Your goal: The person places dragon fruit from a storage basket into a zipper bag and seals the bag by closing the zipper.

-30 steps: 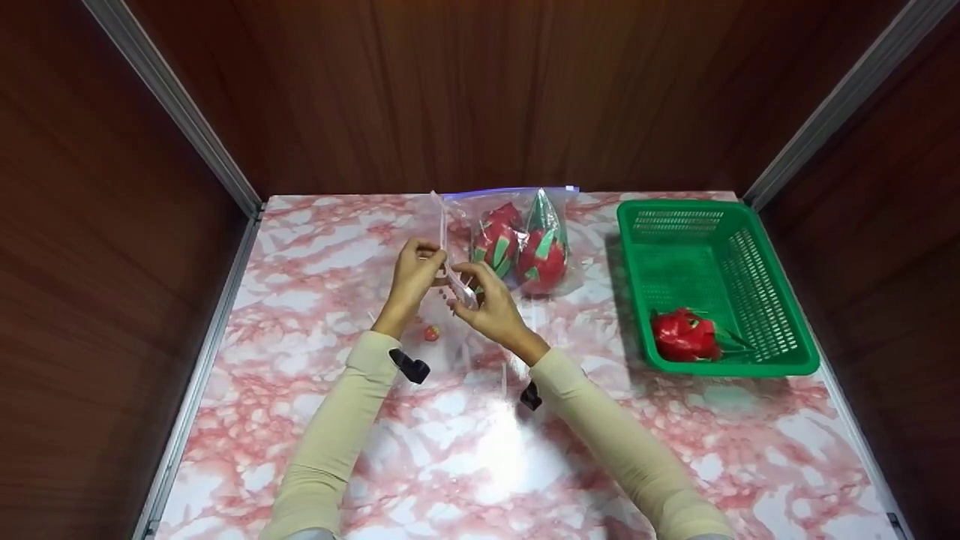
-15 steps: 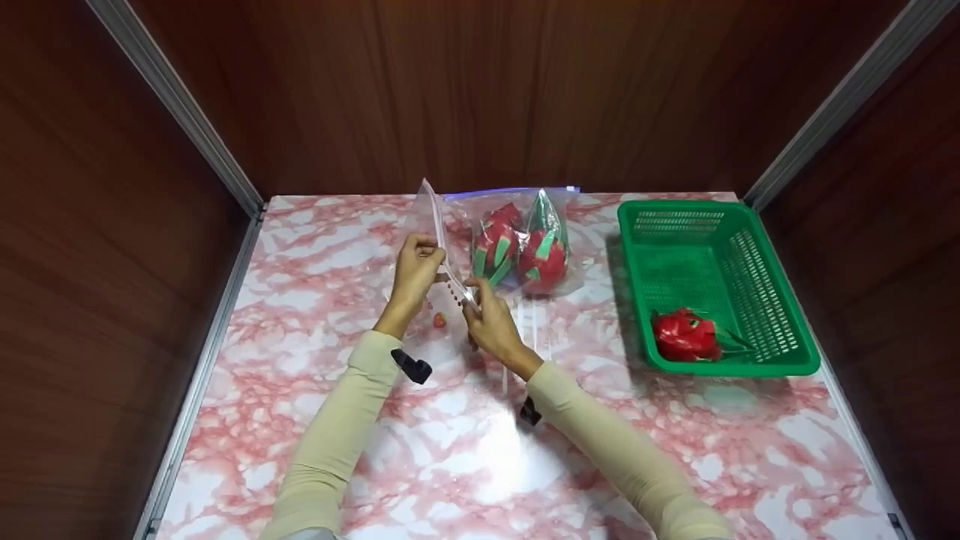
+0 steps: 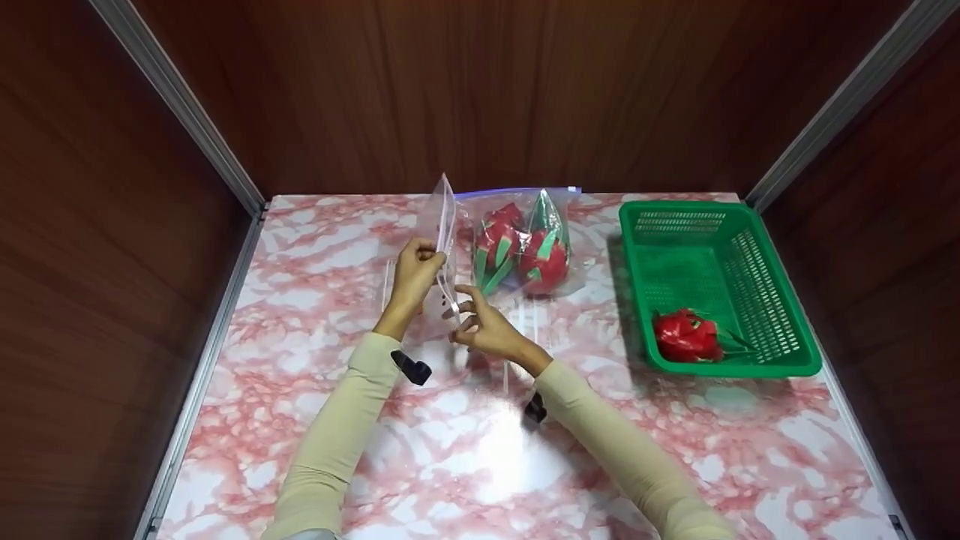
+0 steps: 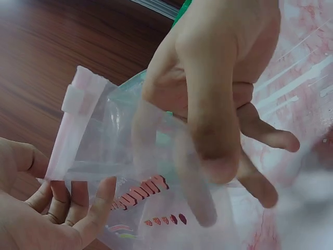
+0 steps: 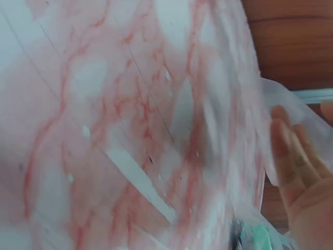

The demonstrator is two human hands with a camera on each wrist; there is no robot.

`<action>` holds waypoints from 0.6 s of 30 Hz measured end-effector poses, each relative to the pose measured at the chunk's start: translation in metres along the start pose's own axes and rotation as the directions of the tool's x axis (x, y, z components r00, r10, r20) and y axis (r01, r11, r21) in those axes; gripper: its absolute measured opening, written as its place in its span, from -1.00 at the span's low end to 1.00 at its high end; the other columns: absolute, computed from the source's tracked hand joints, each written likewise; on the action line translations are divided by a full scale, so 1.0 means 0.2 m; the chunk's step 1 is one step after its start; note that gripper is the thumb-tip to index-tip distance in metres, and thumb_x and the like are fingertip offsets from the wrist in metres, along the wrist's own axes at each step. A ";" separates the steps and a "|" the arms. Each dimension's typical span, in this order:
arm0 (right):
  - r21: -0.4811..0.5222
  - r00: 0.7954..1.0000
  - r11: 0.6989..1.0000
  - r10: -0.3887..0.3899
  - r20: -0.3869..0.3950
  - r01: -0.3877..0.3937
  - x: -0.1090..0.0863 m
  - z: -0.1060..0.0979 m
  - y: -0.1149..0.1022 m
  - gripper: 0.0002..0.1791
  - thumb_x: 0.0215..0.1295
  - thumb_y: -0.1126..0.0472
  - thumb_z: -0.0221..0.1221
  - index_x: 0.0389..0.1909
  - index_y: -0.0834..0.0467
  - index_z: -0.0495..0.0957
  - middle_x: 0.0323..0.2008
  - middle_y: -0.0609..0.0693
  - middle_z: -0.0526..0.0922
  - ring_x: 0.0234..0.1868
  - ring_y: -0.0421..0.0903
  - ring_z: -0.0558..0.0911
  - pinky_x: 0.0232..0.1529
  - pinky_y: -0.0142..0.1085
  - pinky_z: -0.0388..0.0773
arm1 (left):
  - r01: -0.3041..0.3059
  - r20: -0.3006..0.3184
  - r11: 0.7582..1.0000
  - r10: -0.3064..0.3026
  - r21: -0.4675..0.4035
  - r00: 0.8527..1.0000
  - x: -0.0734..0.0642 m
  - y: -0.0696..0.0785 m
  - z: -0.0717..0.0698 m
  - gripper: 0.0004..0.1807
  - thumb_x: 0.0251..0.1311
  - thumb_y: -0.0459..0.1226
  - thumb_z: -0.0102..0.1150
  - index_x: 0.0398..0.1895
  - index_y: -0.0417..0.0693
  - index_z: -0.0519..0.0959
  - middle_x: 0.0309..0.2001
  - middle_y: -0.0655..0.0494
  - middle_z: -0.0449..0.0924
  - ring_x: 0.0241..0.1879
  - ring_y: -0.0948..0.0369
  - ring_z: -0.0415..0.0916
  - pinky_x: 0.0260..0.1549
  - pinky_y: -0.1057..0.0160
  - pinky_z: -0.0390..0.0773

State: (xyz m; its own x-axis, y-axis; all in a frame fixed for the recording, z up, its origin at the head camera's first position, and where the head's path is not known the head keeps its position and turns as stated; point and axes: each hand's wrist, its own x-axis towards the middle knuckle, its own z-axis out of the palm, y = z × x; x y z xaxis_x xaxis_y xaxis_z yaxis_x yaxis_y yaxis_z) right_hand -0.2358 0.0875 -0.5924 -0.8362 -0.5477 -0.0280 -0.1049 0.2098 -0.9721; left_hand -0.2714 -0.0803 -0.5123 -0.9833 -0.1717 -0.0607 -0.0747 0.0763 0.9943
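Note:
A clear zip bag (image 3: 433, 212) stands between the hands in the head view, its pale zip strip upright and parted. My left hand (image 3: 414, 276) pinches the zip edge near its middle. My right hand (image 3: 491, 328) is at the bag's near end with fingers spread. In the left wrist view, the right hand (image 4: 210, 94) has some fingers behind the see-through film and its thumb in front. A white slider (image 4: 74, 99) sits at one end of the zip. Red print (image 4: 143, 192) marks the bag's side. The right wrist view is blurred.
Behind my hands lies a second zip bag (image 3: 517, 199) holding two red-and-green dragon fruits (image 3: 544, 264). A green basket (image 3: 735, 369) on the right contains another dragon fruit (image 3: 684, 335). Dark wooden walls (image 3: 480, 97) border the marbled table (image 3: 420, 465).
The right hand slid toward me along the zip edge, then loosened its hold and spread its fingers. The bag's far end swung up; the left hand keeps its pinch in nearly the same place.

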 end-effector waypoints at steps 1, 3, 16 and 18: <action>-0.024 1.000 1.000 0.002 0.019 -0.002 0.00 -0.01 0.00 -0.04 0.24 0.44 0.25 0.63 0.15 0.04 0.30 0.38 0.55 -0.06 0.21 0.77 -0.26 -0.09 0.79 | -0.005 -0.002 1.000 0.005 0.009 1.000 0.00 0.00 0.00 -0.80 0.29 -0.41 0.16 -0.05 -0.29 0.58 -0.32 0.11 0.53 -0.33 0.26 0.51 -0.44 0.42 0.61; -0.074 0.999 0.997 0.004 0.040 -0.001 0.00 -0.03 -0.01 -0.03 0.18 0.48 0.20 0.63 0.17 0.06 0.37 0.35 0.47 0.00 0.22 0.73 -0.23 -0.23 0.74 | -0.007 -0.005 1.000 0.008 0.029 1.000 0.00 -0.02 -0.01 -0.79 0.27 -0.41 0.16 -0.05 -0.29 0.58 -0.32 0.11 0.53 -0.33 0.26 0.50 -0.44 0.41 0.60; 0.021 0.974 0.998 -0.045 -0.221 0.051 0.08 -0.15 -0.11 -0.59 0.70 0.22 0.00 0.38 0.36 0.41 0.26 0.41 0.56 -0.07 0.42 0.67 -0.30 0.02 0.74 | 0.001 0.020 0.998 -0.003 0.070 1.000 -0.01 -0.05 0.00 -0.78 0.24 -0.41 0.18 -0.06 -0.28 0.59 -0.33 0.13 0.50 -0.36 0.27 0.46 -0.46 0.38 0.63; 0.036 0.972 0.998 -0.050 -0.229 0.060 0.09 -0.16 -0.13 -0.58 0.72 0.19 -0.02 0.38 0.38 0.40 0.24 0.40 0.58 -0.08 0.43 0.67 -0.31 -0.02 0.73 | 0.005 0.024 0.997 -0.007 0.071 1.000 -0.02 -0.05 0.00 -0.77 0.23 -0.41 0.18 -0.06 -0.28 0.58 -0.33 0.14 0.49 -0.36 0.27 0.45 -0.47 0.39 0.62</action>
State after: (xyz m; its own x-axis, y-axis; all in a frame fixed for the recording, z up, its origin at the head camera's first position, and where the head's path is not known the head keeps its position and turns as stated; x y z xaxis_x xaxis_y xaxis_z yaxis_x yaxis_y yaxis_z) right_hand -0.2647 0.0989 -0.5599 -0.9310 -0.3572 0.0753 -0.1357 0.1471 -0.9798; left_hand -0.2675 -0.0796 -0.5213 -0.9865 -0.1483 -0.0697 -0.0914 0.1447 0.9852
